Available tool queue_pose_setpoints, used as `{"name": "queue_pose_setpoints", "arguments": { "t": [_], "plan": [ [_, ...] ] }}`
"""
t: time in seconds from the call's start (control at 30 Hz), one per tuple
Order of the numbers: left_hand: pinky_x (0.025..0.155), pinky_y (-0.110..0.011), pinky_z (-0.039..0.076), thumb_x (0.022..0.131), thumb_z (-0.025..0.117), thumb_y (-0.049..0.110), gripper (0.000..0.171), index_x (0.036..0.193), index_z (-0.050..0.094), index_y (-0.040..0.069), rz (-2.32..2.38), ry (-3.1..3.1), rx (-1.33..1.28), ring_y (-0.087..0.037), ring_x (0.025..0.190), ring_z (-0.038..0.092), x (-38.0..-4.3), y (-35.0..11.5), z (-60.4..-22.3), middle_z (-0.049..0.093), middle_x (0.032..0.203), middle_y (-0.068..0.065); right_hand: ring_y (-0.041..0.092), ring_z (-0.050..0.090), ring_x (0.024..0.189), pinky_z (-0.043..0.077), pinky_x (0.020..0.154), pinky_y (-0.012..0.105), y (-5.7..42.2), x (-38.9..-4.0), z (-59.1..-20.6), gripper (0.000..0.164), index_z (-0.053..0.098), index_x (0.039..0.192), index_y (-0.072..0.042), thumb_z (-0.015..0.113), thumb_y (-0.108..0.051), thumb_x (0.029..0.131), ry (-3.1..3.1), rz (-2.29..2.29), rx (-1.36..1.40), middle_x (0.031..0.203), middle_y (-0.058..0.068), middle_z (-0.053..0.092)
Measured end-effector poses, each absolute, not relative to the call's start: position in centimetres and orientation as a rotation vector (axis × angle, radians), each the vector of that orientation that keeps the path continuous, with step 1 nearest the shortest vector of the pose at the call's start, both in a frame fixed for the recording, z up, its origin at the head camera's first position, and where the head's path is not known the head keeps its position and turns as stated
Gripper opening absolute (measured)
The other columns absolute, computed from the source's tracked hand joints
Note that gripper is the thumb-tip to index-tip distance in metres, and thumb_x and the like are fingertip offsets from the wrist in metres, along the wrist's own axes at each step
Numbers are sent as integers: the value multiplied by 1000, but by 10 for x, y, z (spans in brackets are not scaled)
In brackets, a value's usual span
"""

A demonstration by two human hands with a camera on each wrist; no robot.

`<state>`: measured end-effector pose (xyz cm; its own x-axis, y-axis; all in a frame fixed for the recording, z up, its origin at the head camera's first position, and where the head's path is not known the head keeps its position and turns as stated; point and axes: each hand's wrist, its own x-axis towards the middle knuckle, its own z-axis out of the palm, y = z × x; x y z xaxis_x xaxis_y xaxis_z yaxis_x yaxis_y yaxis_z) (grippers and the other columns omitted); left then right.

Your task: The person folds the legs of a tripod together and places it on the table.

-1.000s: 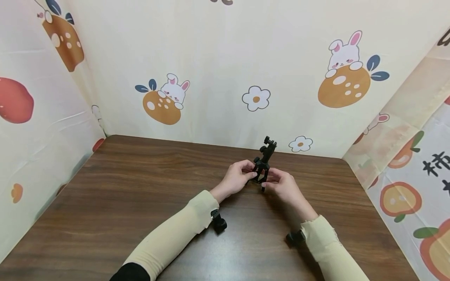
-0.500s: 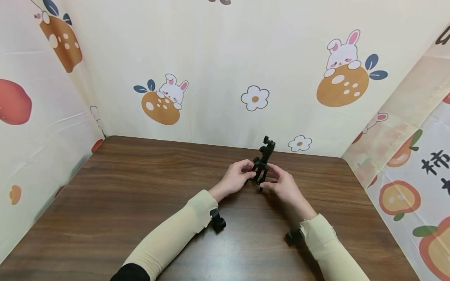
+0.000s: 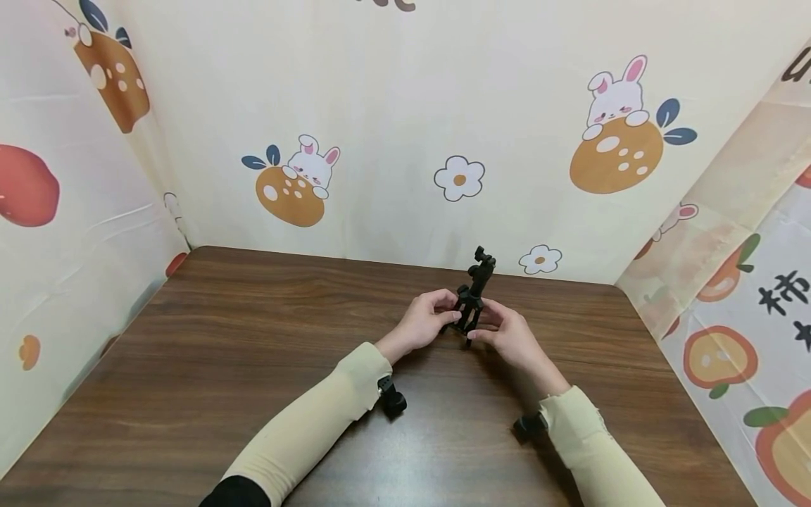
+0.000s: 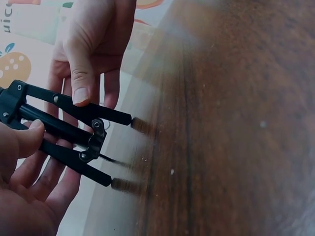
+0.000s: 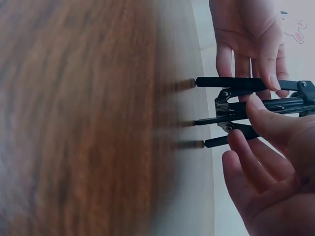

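Note:
A small black tripod (image 3: 479, 277) stands near the far edge of the table, its head up and slightly tilted to the right. My left hand (image 3: 423, 318) holds it from the left, thumb in front by one leg and fingers behind. From the right, my right hand (image 3: 512, 339) grips it low down, thumb and fingers at the legs. In the left wrist view the tripod's legs (image 4: 74, 162) are partly spread, joined by a metal brace. The right wrist view shows all three legs (image 5: 231, 83), feet at the tabletop with their reflections below.
The brown wooden table (image 3: 253, 331) meets a printed curtain (image 3: 380, 141) along its back, with more printed cloth at both sides. A black wrist camera (image 3: 393, 401) sits below the left sleeve, another wrist camera (image 3: 531, 427) beside the right.
The tripod and both hands shift very slightly left in the head view, as does the background. The tripod tilts a little less, and the hold of both hands looks the same.

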<state>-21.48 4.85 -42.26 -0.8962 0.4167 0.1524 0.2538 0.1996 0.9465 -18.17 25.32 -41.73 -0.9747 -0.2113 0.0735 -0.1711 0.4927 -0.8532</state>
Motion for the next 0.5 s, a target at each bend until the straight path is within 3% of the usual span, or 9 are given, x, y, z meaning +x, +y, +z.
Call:
{"name": "queue_pose_setpoints", "arguments": {
  "t": [0.23, 0.5],
  "plan": [
    [86, -32, 50, 94, 69, 8, 10, 103, 70, 10, 1783, 2323, 664, -13, 100, 64, -214, 49, -422, 71, 104, 0, 26, 70, 100, 54, 79, 28, 253, -182, -419, 60, 55, 138, -3, 78, 1, 84, 2664, -1562, -340, 127, 19, 64],
    [86, -31, 50, 93, 70, 7, 9, 101, 70, 10, 1783, 2349, 665, -12, 96, 65, -215, 49, -423, 71, 100, 2, 25, 70, 99, 54, 79, 33, 252, -183, -419, 64, 56, 137, -7, 83, -3, 79, 2733, -1452, -331, 118, 14, 69]
  ]
}}
